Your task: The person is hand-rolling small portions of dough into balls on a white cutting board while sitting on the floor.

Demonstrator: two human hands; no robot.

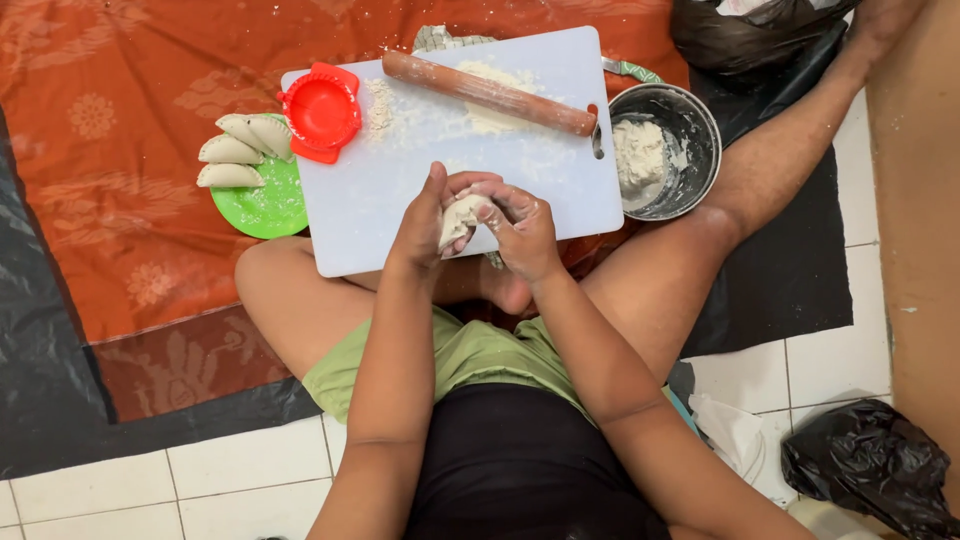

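White cutting board (400,190) beneath both hands (478,225), fingers closed around dough lump (461,215).

A white tiled floor (240,480) shows along the bottom and right of the frame. Over it lies a black sheet (40,400), and on that an orange patterned cloth (110,150) filling the upper left. On the cloth rest a white cutting board (400,200) at upper centre, a green plate (265,205) touching its left edge, and a metal pot (690,130) just right of it. Black plastic bags sit at top right (740,35) and bottom right (870,475).
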